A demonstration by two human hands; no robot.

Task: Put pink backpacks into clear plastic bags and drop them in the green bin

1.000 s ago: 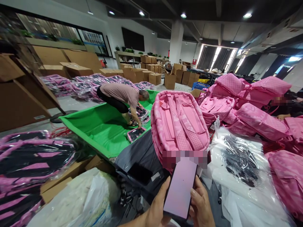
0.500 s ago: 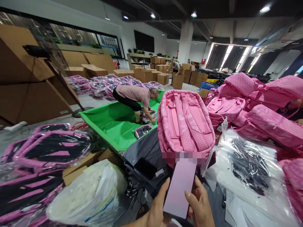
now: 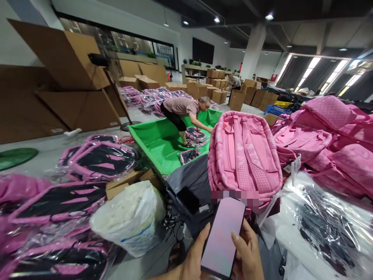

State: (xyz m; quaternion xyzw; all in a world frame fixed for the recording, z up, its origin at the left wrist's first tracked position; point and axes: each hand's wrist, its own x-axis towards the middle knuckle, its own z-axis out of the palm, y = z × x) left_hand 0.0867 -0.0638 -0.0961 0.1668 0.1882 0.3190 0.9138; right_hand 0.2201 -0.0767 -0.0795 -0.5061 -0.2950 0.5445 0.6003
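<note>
A smartphone (image 3: pixel 223 237) with a pale pink, lit screen is held upright in front of me. My left hand (image 3: pixel 194 254) is closed around its left edge. On the other side, my right hand (image 3: pixel 247 252) grips the right edge, its thumb over the screen. Just beyond the phone stands a pink backpack (image 3: pixel 244 155), straps facing me, with more layers of pink behind it. Dark grey cloth (image 3: pixel 183 179) lies beneath, and a black flat object (image 3: pixel 188 199) rests on it. Clear plastic bags (image 3: pixel 326 229) are piled to the right.
A co-worker (image 3: pixel 186 109) bends over a green-lined bin (image 3: pixel 157 144) holding wrapped bags. A white sack (image 3: pixel 128 217) of pale stuffing stands at left, near plastic-wrapped black-and-pink backpacks (image 3: pixel 101 159). Pink backpacks (image 3: pixel 329 112) heap up at right. Cardboard boxes (image 3: pixel 81 109) stand behind.
My view has turned left, so the surroundings sit further right. Both hands still hold the phone. The co-worker's arm now reaches further out toward the bin's near right side.
</note>
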